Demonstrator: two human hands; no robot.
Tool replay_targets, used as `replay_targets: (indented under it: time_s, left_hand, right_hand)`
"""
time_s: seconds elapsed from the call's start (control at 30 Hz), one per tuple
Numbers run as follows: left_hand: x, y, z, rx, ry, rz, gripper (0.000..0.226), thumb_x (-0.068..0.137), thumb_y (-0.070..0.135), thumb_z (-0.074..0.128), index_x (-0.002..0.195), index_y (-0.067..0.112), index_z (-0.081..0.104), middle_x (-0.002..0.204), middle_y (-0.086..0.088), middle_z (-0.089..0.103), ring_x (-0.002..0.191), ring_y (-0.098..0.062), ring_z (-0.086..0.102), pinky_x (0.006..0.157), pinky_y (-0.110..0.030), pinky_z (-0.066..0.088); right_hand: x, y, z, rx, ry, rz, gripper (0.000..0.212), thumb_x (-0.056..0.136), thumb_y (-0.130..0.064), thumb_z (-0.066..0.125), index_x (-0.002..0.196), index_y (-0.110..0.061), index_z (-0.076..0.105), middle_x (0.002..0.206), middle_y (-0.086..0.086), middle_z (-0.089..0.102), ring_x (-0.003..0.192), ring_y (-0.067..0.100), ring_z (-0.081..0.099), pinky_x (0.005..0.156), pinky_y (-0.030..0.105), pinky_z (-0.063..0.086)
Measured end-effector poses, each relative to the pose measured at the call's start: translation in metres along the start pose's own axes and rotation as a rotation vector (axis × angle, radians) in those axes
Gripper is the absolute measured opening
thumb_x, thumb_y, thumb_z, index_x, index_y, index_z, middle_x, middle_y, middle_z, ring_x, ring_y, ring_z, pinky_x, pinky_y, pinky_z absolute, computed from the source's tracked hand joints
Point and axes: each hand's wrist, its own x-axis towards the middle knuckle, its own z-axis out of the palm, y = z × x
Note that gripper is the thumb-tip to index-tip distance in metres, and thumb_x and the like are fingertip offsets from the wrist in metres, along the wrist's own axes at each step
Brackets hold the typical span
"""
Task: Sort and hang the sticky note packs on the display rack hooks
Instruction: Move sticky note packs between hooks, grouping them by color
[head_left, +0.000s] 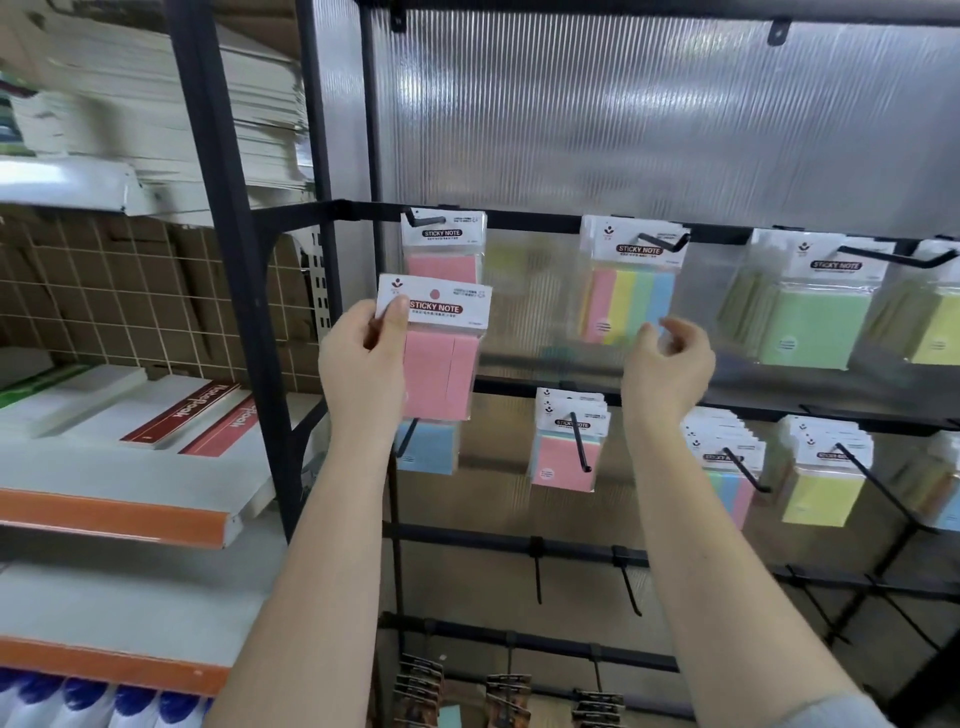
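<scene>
Pink sticky notes fill the pack (439, 358) that the person's left hand (363, 358) holds up in front of the display rack (519, 214); the thumb presses on the white header card and the fingers curl behind it, so the hand is clamped on the pack's upper left corner. The card carries a small red logo, a pink dot and the words "STICKY NOTE" in white letters on a dark red band; the smaller print under it cannot be read. This pack is not on any hook; it hangs from the hand just below and in front of another pink pack (443, 249), which sits on the leftmost hook (427, 220) of the upper bar and shows the same "STICKY NOTE" label. The right hand (670, 358) is raised beside it with fingers loosely curved and apart, holding nothing, close under a multicolour pack (631, 291) with pink, yellow, green and blue strips. Further right on the same bar hang a green pack (815, 317) and a yellow pack (935, 327). On the lower bar there are a blue pack (428, 447), a pink pack on a long black hook (569, 447), and more packs to the right. On the shelf at the left lie red notebooks (192, 415) with the word "NoteBook" on the cover.
</scene>
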Motion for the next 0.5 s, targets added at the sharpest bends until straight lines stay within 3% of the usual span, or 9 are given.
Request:
replay_targets:
  time_s: [0.07,0.17,0.3,0.43,0.5]
  left_hand:
    - [0.013,0.005,-0.003,-0.006,0.029,0.014,0.026,0.096,0.039,0.048,0.088,0.016,0.057,0.084,0.013,0.061,0.077,-0.002,0.059,0.066,-0.018,0.048]
    - [0.035,0.015,-0.006,-0.027,0.055,0.037,0.029,0.095,0.040,0.049,0.090,0.013,0.059,0.085,0.010,0.062,0.078,-0.004,0.061,0.068,-0.025,0.052]
    - [0.054,0.023,-0.006,-0.136,0.088,-0.001,0.028,0.094,0.039,0.052,0.098,0.014,0.064,0.093,0.008,0.066,0.081,-0.005,0.064,0.067,-0.018,0.052]
    - [0.064,0.022,0.003,-0.170,0.092,-0.076,0.034,0.093,0.039,0.054,0.085,0.007,0.062,0.076,0.003,0.059,0.071,-0.009,0.058,0.068,-0.027,0.048]
    - [0.064,0.021,0.005,-0.157,0.093,-0.087,0.032,0.093,0.040,0.054,0.081,0.011,0.060,0.077,-0.001,0.059,0.074,-0.014,0.059,0.072,-0.033,0.051]
  right_hand:
    - [-0.014,0.013,-0.006,-0.056,-0.072,0.010,0.013,0.091,-0.016,0.050,0.099,-0.018,0.060,0.108,0.005,0.062,0.100,0.018,0.057,0.080,0.023,0.037]
    - [-0.028,0.029,-0.014,-0.149,-0.184,0.032,0.015,0.093,-0.016,0.048,0.099,-0.014,0.062,0.094,0.000,0.062,0.088,0.018,0.057,0.070,0.024,0.036]
    - [-0.032,0.037,-0.016,-0.243,-0.229,0.033,0.015,0.094,-0.015,0.048,0.096,-0.012,0.063,0.073,-0.009,0.053,0.067,0.006,0.048,0.054,0.016,0.031]
    - [-0.033,0.037,-0.012,-0.222,-0.261,0.044,0.017,0.095,-0.014,0.048,0.097,-0.008,0.064,0.079,-0.005,0.057,0.081,0.015,0.053,0.070,0.023,0.034]
    - [-0.033,0.039,-0.013,-0.237,-0.279,0.042,0.017,0.095,-0.016,0.049,0.097,-0.009,0.064,0.085,-0.002,0.059,0.084,0.016,0.054,0.072,0.023,0.034]
